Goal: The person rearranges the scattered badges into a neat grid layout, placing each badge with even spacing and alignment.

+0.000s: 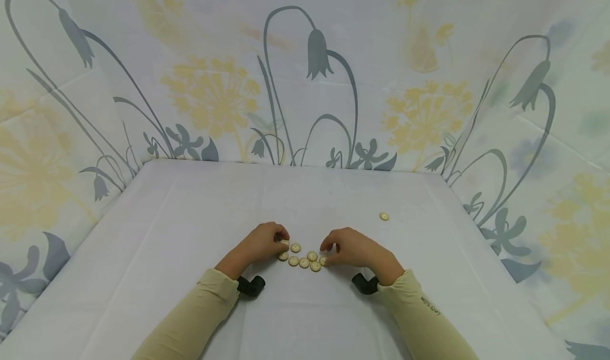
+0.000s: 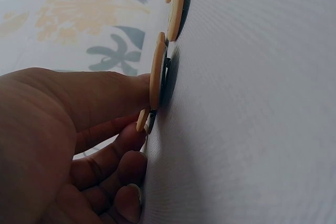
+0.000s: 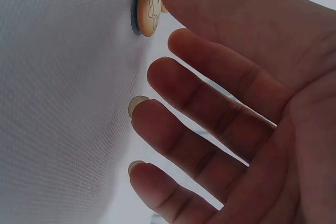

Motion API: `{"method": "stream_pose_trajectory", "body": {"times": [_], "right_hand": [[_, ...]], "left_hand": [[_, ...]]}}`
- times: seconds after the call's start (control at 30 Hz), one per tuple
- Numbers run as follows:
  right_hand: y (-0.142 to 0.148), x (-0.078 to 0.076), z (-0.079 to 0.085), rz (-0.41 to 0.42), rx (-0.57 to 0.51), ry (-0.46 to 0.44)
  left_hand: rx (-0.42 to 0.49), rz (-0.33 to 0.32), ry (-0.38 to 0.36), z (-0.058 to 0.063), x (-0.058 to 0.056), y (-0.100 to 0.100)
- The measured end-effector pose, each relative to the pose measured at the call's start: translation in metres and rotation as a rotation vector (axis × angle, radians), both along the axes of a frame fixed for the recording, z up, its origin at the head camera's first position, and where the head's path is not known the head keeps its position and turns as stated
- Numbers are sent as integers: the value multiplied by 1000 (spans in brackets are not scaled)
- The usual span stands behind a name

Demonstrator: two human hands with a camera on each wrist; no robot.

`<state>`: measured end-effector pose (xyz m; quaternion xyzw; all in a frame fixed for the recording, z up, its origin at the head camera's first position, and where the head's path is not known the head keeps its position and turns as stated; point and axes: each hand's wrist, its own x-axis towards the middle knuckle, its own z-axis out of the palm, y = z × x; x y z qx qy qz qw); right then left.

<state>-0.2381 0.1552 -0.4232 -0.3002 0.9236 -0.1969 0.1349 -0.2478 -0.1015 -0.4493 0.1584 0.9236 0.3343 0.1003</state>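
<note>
Several small round wooden discs with dark line drawings lie in a curved cluster on the white cloth. My left hand [image 1: 263, 241] is at the cluster's left end, its thumb and index finger curled about a wooden disc [image 1: 284, 242]. Just below, another disc [image 1: 283, 255] sits by the thumb. Seen from the left wrist, the thumb tip touches the edge of one disc [image 2: 156, 77]. At the right end, my right hand [image 1: 355, 251] rests its thumb on a disc [image 1: 323, 261]. Its other fingers [image 3: 173, 124] are spread apart and hold nothing.
One lone disc [image 1: 384, 216] lies farther back on the right. The white tablecloth [image 1: 305, 317] runs up to a flower-printed backdrop [image 1: 305, 84] at the back and sides. A dark wrist camera mount [image 1: 251, 286] sits beneath the left wrist, another [image 1: 365, 284] beneath the right.
</note>
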Motion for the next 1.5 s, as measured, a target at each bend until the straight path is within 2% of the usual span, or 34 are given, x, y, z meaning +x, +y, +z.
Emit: {"method": "stream_pose_trajectory", "body": {"times": [0.47, 0.73, 1.0, 1.27, 1.5], "right_hand": [[-3, 3, -3, 27, 26, 13], [-5, 5, -7, 39, 46, 26], [-5, 2, -8, 86, 46, 72], [-4, 1, -9, 106, 41, 112], [-5, 2, -8, 114, 43, 138]], "left_hand": [[-3, 5, -7, 2, 1, 1], [3, -29, 7, 1, 6, -1], [12, -3, -6, -3, 3, 0], [1, 9, -5, -2, 2, 1], [-4, -12, 7, 2, 3, 0]]}}
